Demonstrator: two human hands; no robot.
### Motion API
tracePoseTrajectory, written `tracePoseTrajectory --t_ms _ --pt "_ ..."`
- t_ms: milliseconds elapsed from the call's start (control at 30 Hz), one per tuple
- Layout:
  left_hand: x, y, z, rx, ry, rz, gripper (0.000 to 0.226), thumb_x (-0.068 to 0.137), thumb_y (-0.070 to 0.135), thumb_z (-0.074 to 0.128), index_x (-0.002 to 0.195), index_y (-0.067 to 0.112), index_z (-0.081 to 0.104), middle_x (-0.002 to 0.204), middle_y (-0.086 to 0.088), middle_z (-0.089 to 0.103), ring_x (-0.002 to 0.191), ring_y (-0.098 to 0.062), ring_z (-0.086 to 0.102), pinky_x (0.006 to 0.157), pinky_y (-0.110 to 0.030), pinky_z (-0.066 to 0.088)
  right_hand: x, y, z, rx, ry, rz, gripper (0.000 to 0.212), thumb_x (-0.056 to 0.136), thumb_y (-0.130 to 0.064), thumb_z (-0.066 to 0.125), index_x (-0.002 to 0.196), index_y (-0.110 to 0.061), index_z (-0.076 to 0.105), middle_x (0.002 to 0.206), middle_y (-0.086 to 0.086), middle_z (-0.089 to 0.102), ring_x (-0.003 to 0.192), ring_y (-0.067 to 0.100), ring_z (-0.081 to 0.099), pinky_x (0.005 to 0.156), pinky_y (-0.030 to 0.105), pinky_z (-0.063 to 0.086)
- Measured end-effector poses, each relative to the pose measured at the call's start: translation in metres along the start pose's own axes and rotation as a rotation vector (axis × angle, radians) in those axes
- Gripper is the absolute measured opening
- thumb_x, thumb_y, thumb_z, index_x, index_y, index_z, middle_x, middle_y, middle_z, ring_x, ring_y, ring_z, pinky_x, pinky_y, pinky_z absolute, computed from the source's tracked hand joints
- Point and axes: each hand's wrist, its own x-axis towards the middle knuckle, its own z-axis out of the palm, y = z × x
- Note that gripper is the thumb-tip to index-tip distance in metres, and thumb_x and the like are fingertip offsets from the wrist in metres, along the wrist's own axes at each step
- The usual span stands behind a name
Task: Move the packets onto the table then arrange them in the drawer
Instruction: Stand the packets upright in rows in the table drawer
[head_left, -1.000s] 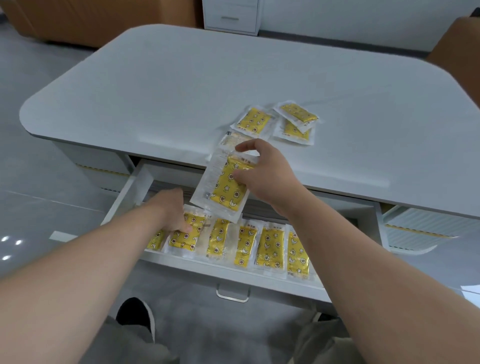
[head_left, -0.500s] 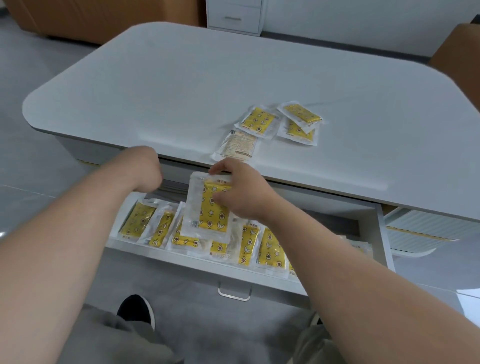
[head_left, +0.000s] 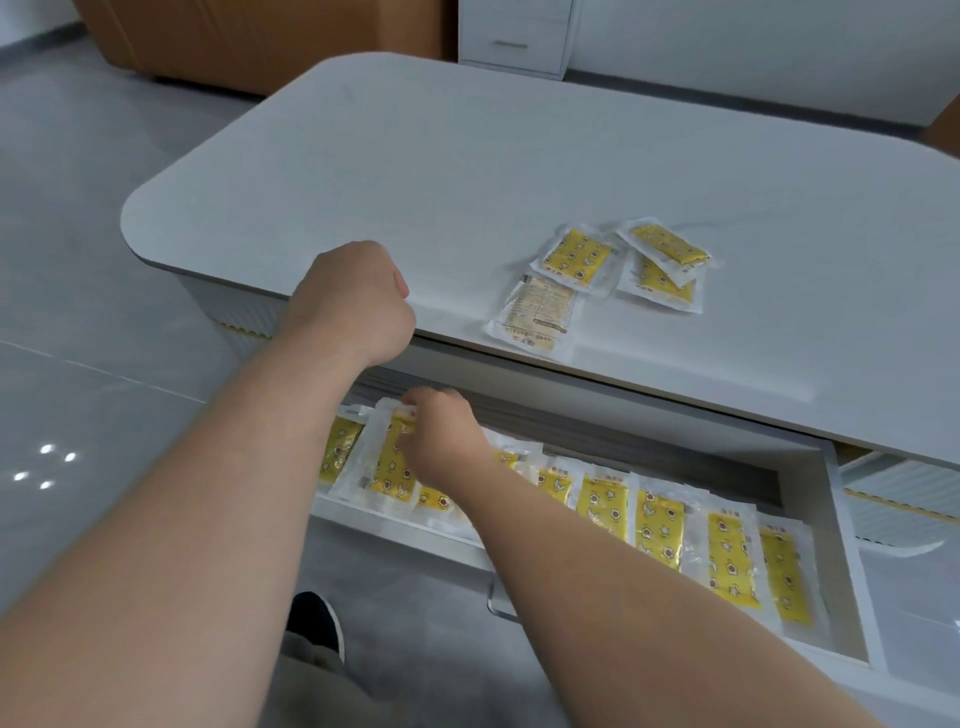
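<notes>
The packet (head_left: 387, 462) is judged to be light and limp: a clear, glossy plastic sleeve around a flat yellow insert, likely to bend under its own weight and to slide over its neighbours. It is best taken at the sealed border along a short end, where film can be pinched without creasing the insert. A firm squeeze is not called for, though the slick film may slip from a loose pinch.

That packet is held at the left end of the open drawer (head_left: 852, 561), tilted, with its lower end among the others there. A row of packets (head_left: 660, 519) is laid overlapping across the drawer to the right. Four packets (head_left: 574, 257) are left on the counter (head_left: 467, 156), near its near edge, one of them face down.

The right hand (head_left: 441, 436) is reached down and left into the drawer, palm down, with the fingers curled over the packet's far short edge and the thumb beneath, so the top border is pinched. The left hand (head_left: 353, 301) is raised over the counter's near edge, curled into a fist with nothing seen in it; whether the counter is touched cannot be told.
</notes>
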Motion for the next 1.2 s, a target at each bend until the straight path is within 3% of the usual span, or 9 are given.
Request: tracePoseTrajectory --t_ms 200,433,533,633,767,900,1000,1133,1200 --pt "-0.003 0.003 0.001 -0.034 0.009 0.055 0.022 0.088 0.005 0.062 0.100 0.023 0.062 0.109 0.000 0.065 0.098 -0.023 0.062 0.078 -0.032 0.051 0.001 0.000 0.020 -0.529 0.104 -0.070 0.032 0.087 -0.012 0.062 0.119 -0.017 0.060 0.126 0.011 0.042 0.117 0.032 0.038 0.102 0.041 0.036" --pt "-0.001 0.004 0.004 -0.103 0.073 0.115 0.015 0.090 0.012 0.061 0.102 0.022 0.063 0.103 0.003 0.065 0.094 -0.019 0.062 0.081 -0.033 0.052 -0.010 -0.005 -0.009 -0.414 0.255 -0.177 0.033 0.096 -0.037 0.060 0.123 -0.017 0.058 0.120 0.007 0.050 0.113 0.029 0.045 0.096 0.041 0.039" --pt "-0.001 0.010 0.007 -0.136 0.116 0.165 0.014 0.093 0.011 0.060 0.102 0.020 0.064 0.103 0.003 0.066 0.093 -0.017 0.060 0.079 -0.030 0.048 -0.028 -0.009 -0.050 -0.356 0.305 -0.247 0.014 0.092 -0.025 0.054 0.101 -0.017 0.063 0.098 0.001 0.059 0.093 0.025 0.056 0.074 0.036 0.046" --pt "-0.004 0.024 0.012 -0.066 0.154 0.229 0.023 0.092 0.004 0.059 0.108 0.018 0.064 0.112 -0.001 0.063 0.098 -0.020 0.059 0.080 -0.032 0.047 -0.045 0.005 -0.089 -0.285 0.415 -0.154 0.010 0.085 -0.026 0.054 0.093 -0.021 0.051 0.087 -0.006 0.055 0.077 0.019 0.054 0.063 0.033 0.046" --pt "-0.018 0.050 0.025 0.104 0.065 0.382 0.043 0.088 -0.002 0.058 0.126 0.017 0.059 0.129 -0.001 0.055 0.115 -0.022 0.053 0.089 -0.033 0.044 -0.044 0.045 -0.133 -0.298 0.719 -0.011 0.033 0.087 -0.037 0.057 0.115 -0.020 0.056 0.118 -0.001 0.056 0.111 0.023 0.049 0.090 0.036 0.041" --pt "-0.028 0.064 0.050 0.274 -0.116 0.621 0.075 0.084 0.011 0.064 0.153 0.016 0.034 0.161 -0.002 0.027 0.148 -0.021 0.025 0.117 -0.037 0.028 -0.040 0.086 -0.164 -0.389 0.603 0.150 0.065 0.098 -0.056 0.043 0.150 -0.018 0.039 0.159 0.005 0.033 0.147 0.029 0.024 0.116 0.046 0.025" --pt "-0.026 0.057 0.070 0.425 -0.215 0.636 0.095 0.085 0.024 0.068 0.160 0.017 0.010 0.168 -0.001 0.001 0.155 -0.020 0.002 0.123 -0.038 0.016 -0.040 0.106 -0.174 -0.438 0.474 0.181 0.078 0.099 -0.067 0.028 0.160 -0.019 0.020 0.170 0.003 0.006 0.156 0.029 0.003 0.122 0.052 0.013" --pt "-0.024 0.051 0.081 0.487 -0.077 0.673 0.077 0.080 0.015 0.071 0.149 0.016 0.037 0.148 -0.003 0.043 0.133 -0.025 0.042 0.106 -0.039 0.041 -0.041 0.118 -0.181 -0.427 0.378 0.191 0.080 0.098 -0.071 0.020 0.161 -0.021 0.016 0.170 0.001 0.007 0.157 0.027 -0.006 0.124 0.055 0.004" --pt "-0.024 0.053 0.080 0.484 0.012 0.681 0.063 0.079 0.010 0.070 0.139 0.017 0.050 0.126 -0.003 0.054 0.113 -0.025 0.050 0.094 -0.038 0.044 -0.044 0.117 -0.181 -0.459 0.448 0.155 0.076 0.099 -0.068 0.027 0.156 -0.017 0.030 0.163 0.007 0.029 0.154 0.029 0.014 0.123 0.053 0.012"
